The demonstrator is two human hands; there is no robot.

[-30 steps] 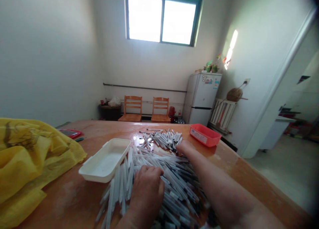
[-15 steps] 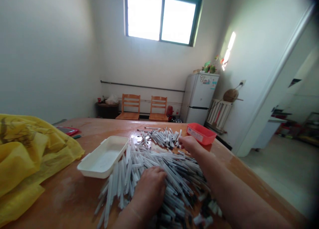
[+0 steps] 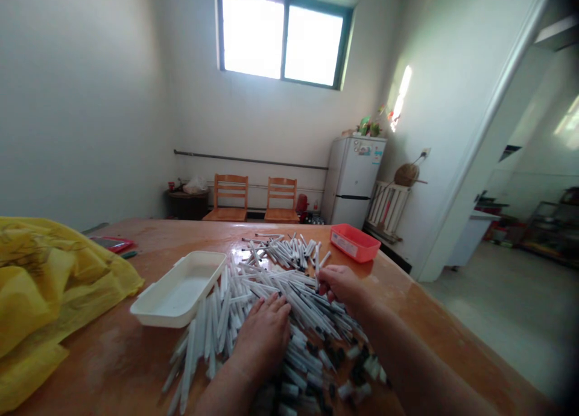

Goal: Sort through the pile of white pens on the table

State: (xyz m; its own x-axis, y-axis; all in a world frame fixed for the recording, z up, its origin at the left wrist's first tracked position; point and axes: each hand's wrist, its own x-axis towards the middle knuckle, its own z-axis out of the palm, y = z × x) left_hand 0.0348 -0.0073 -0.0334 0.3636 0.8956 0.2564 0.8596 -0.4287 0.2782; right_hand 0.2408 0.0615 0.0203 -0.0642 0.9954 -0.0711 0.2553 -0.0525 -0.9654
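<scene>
From the head view, the left hand [image 3: 265,334] lies spread on a heap of white pens [image 3: 271,301] on the wooden worktop [image 3: 90,368]. The right hand [image 3: 341,286], apart from it, curls into the heap, its grip unclear. A white plastic tray [image 3: 178,295] sits just left of the heap, a red plastic tray [image 3: 355,244] beyond it.

Daylight pours through a high window [image 3: 281,36] in the far white wall [image 3: 194,114], above two wooden chairs [image 3: 230,198]. A white fridge [image 3: 353,181] stands in the corner beside a white radiator [image 3: 388,211], and an open doorway [image 3: 470,163] at right shows a pale floor [image 3: 497,307].
</scene>
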